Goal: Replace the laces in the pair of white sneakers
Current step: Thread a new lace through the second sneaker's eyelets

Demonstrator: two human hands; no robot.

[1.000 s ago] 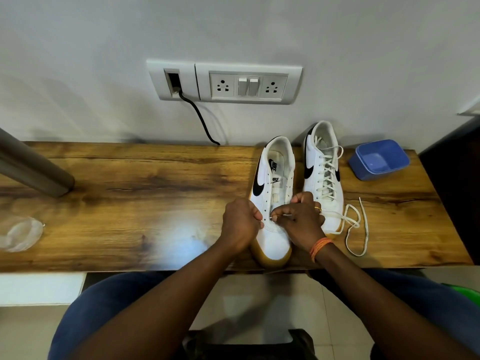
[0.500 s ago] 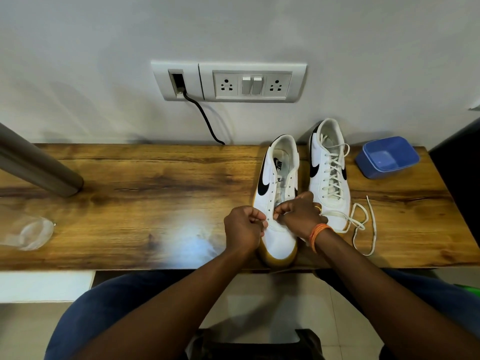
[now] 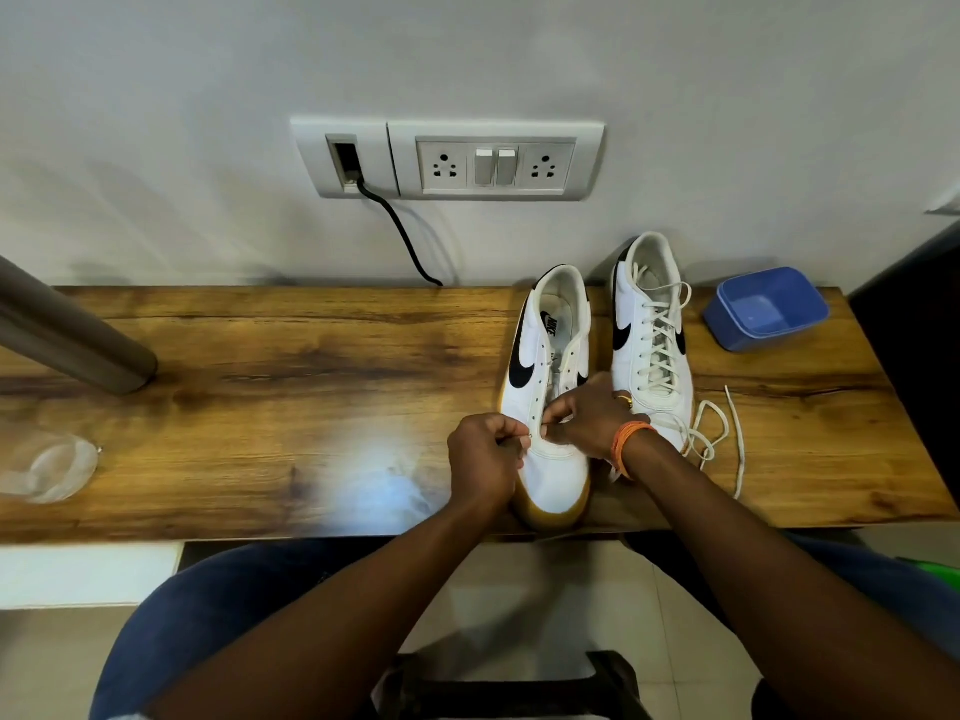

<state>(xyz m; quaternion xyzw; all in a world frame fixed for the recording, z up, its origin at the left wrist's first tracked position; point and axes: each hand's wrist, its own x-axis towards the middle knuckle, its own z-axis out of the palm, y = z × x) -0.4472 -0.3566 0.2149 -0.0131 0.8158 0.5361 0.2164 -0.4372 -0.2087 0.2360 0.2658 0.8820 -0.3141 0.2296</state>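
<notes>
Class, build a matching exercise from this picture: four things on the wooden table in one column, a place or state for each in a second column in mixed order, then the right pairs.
Things
1. left sneaker
2. right sneaker
3. blue tub
4. clear bag

Places or states
A. far right, near the wall
B. fully laced, lace ends loose on the table
C. upper eyelets bare, both hands at its lowest eyelets
D. far left edge of the table

Pairs: 1-C, 2-B, 3-A, 4-D
</notes>
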